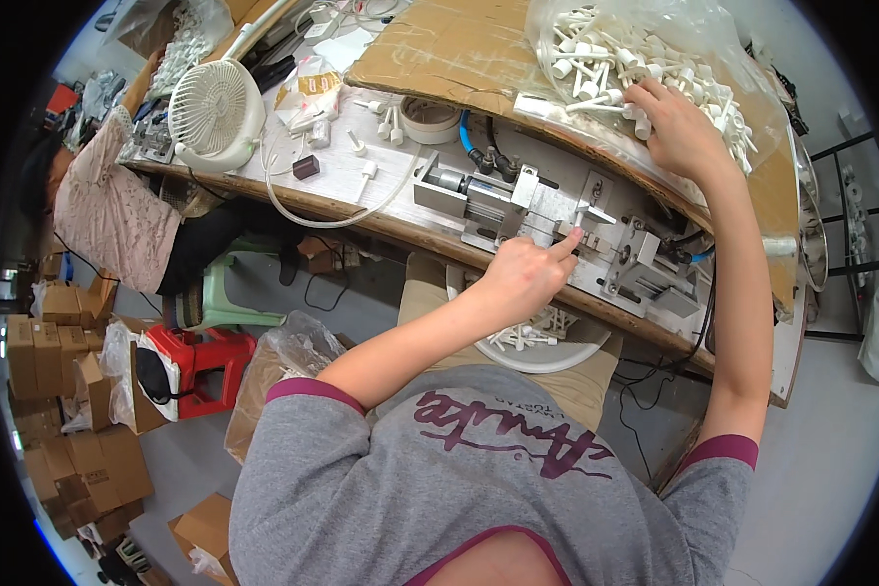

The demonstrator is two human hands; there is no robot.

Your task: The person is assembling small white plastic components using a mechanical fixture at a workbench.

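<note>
My left hand (525, 275) pinches a small white plastic part (575, 231) and holds it at the jaws of a metal press fixture (547, 215) on the workbench. My right hand (676, 127) reaches into a clear plastic bag (645, 59) full of several white plastic parts on the cardboard sheet (459, 59); its fingers curl among the pieces, and I cannot tell if it grips one. A white bowl (542, 347) below the bench edge holds several finished white parts.
A white desk fan (215, 112), a tape roll (430, 119), white tubing (322, 210) and loose white parts lie on the bench to the left. Another person (107, 210) sits at far left. A red stool (210, 361), a plastic bag and cardboard boxes (63, 391) stand on the floor.
</note>
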